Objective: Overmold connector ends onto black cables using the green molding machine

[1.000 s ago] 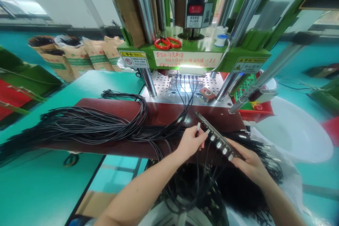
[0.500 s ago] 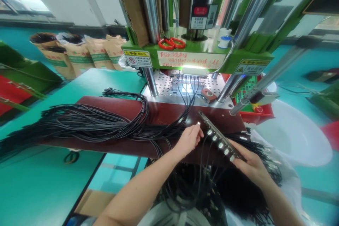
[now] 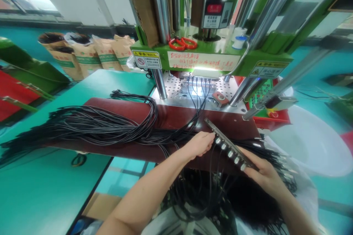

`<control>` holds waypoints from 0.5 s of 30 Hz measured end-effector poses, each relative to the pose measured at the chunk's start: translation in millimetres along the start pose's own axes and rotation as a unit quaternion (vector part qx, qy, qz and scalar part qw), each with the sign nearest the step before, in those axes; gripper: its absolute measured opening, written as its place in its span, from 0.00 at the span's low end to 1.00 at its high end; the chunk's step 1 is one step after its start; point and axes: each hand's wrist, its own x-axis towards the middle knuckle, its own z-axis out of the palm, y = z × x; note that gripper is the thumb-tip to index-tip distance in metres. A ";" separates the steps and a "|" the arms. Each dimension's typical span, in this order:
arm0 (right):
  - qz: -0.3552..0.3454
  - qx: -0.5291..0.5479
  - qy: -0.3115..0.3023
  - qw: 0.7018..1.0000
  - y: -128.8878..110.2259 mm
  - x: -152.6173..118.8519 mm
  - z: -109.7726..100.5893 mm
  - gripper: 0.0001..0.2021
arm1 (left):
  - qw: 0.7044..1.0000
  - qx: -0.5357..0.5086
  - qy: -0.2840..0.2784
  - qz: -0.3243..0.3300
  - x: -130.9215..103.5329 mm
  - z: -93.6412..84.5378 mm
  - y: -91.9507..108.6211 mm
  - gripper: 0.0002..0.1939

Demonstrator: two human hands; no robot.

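My right hand (image 3: 263, 172) grips the lower right end of a metal bar (image 3: 229, 142), which slants over the dark red board (image 3: 176, 115). Several silver connectors with black cables sit along the bar's near edge. My left hand (image 3: 202, 144) is closed in a pinch at the bar's upper left part, beside the first connectors; what its fingertips hold is hidden. Black cables hang below both hands. A large bundle of black cables (image 3: 104, 126) lies across the board to the left.
A green press (image 3: 220, 53) stands ahead, with red-handled scissors (image 3: 182, 44) on it and cables in its lit, perforated metal bed (image 3: 171, 90). At the right are a red tray (image 3: 275, 120) and a white basin (image 3: 317, 143). Paper sacks (image 3: 88, 58) stand back left.
My left hand has moved right and down against the bar, and the white connector tip seen at its fingers is now hidden. The whole view has shifted slightly.
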 end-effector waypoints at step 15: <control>0.068 -0.022 -0.001 0.997 -1.7 22.7 -29.3 0.23 | 0.938 0.247 0.138 0.202 -9.2 -4.3 38.9 0.14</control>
